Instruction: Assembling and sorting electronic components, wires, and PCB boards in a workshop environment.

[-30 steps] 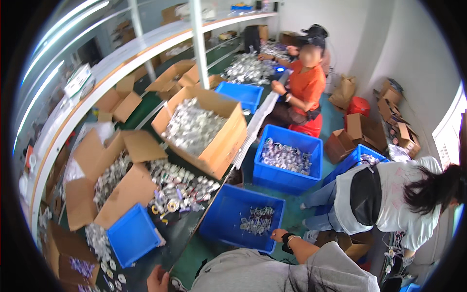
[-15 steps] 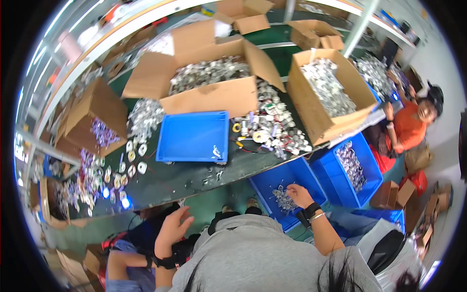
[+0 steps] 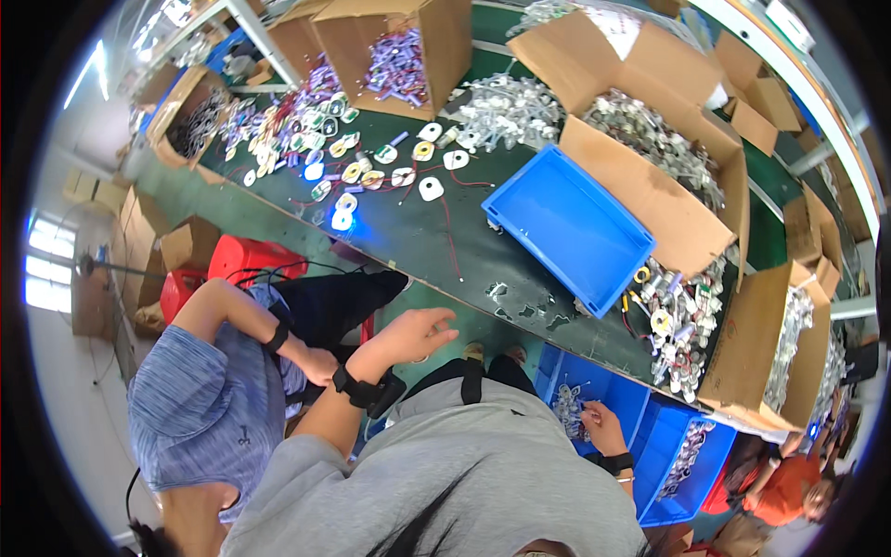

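My left hand (image 3: 415, 336) hangs in the air in front of the bench's near edge, fingers loosely bent and apart, holding nothing. My right hand (image 3: 603, 428) is low on the right, above a blue bin (image 3: 617, 390) on the floor. Its fingertips are drawn together, and whatever they may hold is too small to make out. Small white-and-grey parts (image 3: 568, 408) lie in that bin beside the fingers. On the dark green bench (image 3: 418, 243) stands a shallow blue tray (image 3: 571, 227), with nothing lying in it. Both wrists wear black bands.
Left on the bench lie small white parts with wires (image 3: 362, 172) and purple cylinders in a carton (image 3: 394, 65). An open carton of grey parts (image 3: 650, 139) stands behind the tray. A co-worker in a blue shirt (image 3: 209, 399) is close on my left; another in orange (image 3: 784, 487) is far right.
My view has turned to the left, so the bench's left end and the blue-shirted co-worker show more fully. My left hand has come forward toward the bench edge; my right stays over the bin.
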A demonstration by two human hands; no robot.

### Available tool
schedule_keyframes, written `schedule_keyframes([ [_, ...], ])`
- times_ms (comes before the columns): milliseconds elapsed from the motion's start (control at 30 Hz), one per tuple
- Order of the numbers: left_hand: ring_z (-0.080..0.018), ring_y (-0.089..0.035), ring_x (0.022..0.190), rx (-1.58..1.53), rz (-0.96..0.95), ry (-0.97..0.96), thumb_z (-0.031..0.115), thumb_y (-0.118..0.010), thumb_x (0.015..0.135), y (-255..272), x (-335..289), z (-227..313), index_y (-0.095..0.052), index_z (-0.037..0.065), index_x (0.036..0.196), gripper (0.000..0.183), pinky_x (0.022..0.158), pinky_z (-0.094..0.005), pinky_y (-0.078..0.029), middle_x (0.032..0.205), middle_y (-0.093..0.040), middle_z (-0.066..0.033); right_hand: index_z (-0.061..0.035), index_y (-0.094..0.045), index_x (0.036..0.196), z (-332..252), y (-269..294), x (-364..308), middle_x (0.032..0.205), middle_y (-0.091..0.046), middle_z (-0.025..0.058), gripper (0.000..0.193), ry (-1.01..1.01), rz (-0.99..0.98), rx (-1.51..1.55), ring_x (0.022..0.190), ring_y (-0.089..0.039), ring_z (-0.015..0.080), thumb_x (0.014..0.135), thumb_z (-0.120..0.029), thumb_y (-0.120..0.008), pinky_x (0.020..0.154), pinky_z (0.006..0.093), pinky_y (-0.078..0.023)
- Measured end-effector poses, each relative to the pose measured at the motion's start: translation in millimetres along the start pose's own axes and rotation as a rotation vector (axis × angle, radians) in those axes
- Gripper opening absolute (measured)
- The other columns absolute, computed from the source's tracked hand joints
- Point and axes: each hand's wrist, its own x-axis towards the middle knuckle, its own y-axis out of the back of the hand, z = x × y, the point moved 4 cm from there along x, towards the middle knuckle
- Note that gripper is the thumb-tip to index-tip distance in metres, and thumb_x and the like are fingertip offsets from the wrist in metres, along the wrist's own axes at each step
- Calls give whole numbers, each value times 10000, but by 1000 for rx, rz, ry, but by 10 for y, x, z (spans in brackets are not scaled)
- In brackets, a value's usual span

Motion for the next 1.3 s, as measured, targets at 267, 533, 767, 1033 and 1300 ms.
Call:
schedule_keyframes([
  [267,-105,-560,667,-144,338,42,169,-570,824,286,256,-523,-556,-16,985,245,626,-241,-451,748,-595,-62,23,-543,1020,-290,119,349,903,-611,129,282,101,-118,-95,799,-593,191,791,-134,-595,693,276,-472],
  [533,-113,-558,714,-286,611,171,189,-596,797,780,815,-1451,-581,-13,966,264,651,-244,-447,773,-605,-63,11,-546,1028,-425,8,492,900,-608,135,289,38,-125,-257,780,-590,203,794,-152,-593,674,284,-465],
  [767,-332,-513,1000,30,1027,442,285,-609,739,1598,1152,-2255,-523,-3,1073,448,847,-382,-414,1065,-538,-220,17,-558,1003,-597,-138,432,877,-613,152,266,-90,-33,-207,785,-599,223,775,-115,-600,694,299,-474],
  [1033,-412,-252,1221,405,879,535,272,-613,727,1611,1499,-2517,-395,117,1233,572,959,-471,-315,1316,-302,-204,25,-551,1011,-712,-287,418,900,-609,174,291,-228,-51,-218,806,-606,249,784,-152,-595,715,322,-480],
  [1300,-345,-433,1091,272,779,264,286,-616,739,1426,1483,-2004,-470,35,1140,495,888,-425,-393,1208,-427,-181,23,-544,1017,-816,-393,574,896,-604,182,292,-159,-114,-199,794,-607,254,783,-143,-598,696,321,-485],
])
